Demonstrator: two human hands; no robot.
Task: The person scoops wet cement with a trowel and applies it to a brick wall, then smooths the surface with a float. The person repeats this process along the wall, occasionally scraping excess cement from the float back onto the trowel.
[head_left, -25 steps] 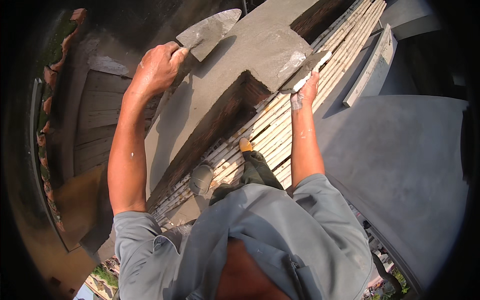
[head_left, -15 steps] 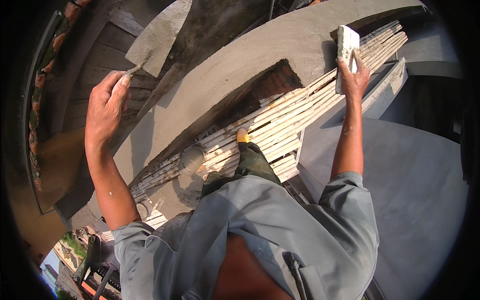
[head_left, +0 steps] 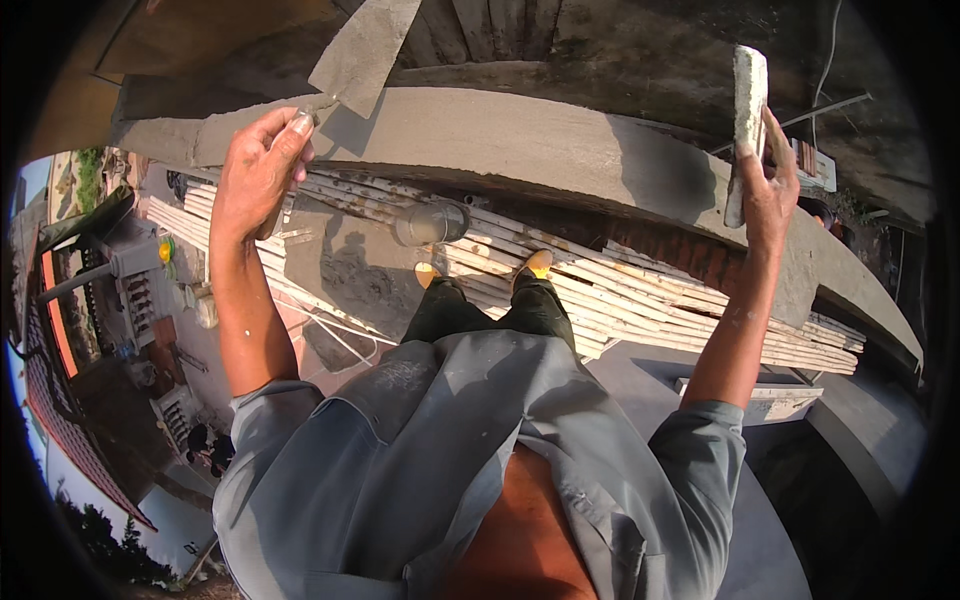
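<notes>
My left hand (head_left: 262, 172) is closed round the handle of a mortar-coated trowel (head_left: 368, 50). Its wide grey blade points up and away, over the far edge of a curved, plastered ledge (head_left: 520, 130). In my right hand (head_left: 768, 190) is a pale, mortar-smeared plastering float (head_left: 750, 95), turned on edge and raised above the ledge's right part. My fingers grip its back side, partly hidden by the float. Both tools appear to be held apart from the plaster, though the depth is hard to judge. Shadows fall across the ledge below them.
I stand on a platform of pale poles (head_left: 620, 300), in yellow-toed footwear. A bucket (head_left: 425, 224) lies or leans near my left foot, beside a grey mortar patch (head_left: 365, 265). A drop opens to lower ground at left. Exposed brick (head_left: 690, 258) shows under the ledge.
My body and view have turned left, so the ledge now runs across in front of me. The float has gone from showing its face to standing edge-on. Both tools stay in hand.
</notes>
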